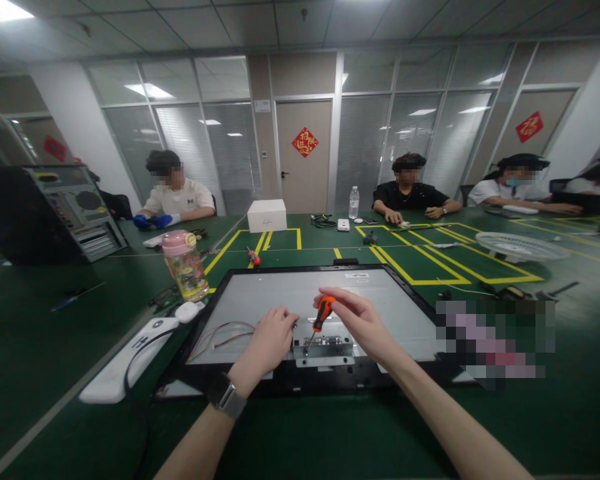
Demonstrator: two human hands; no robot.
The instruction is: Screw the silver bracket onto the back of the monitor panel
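A flat display panel [380, 307] with a black frame and grey back lies on the green table in front of me. Near its front edge sits a metal bracket [325, 361] with small fittings. My right hand [357, 313] grips an orange and black screwdriver [323, 311], tilted, its tip down at the bracket's left part. Beside the bracket's left end is my left hand [275, 333], fingers bent together over its edge; whatever they pinch is hidden. Thin wires [230, 333] run over the panel to the left of that hand.
Left of the panel are a white power strip [125, 363], a pink-lidded bottle [184, 267] and a computer case [55, 210]. A white box [267, 217] stands behind. At the right lie a white round grille [520, 245] and dark tools [515, 293]. Several people sit across the table.
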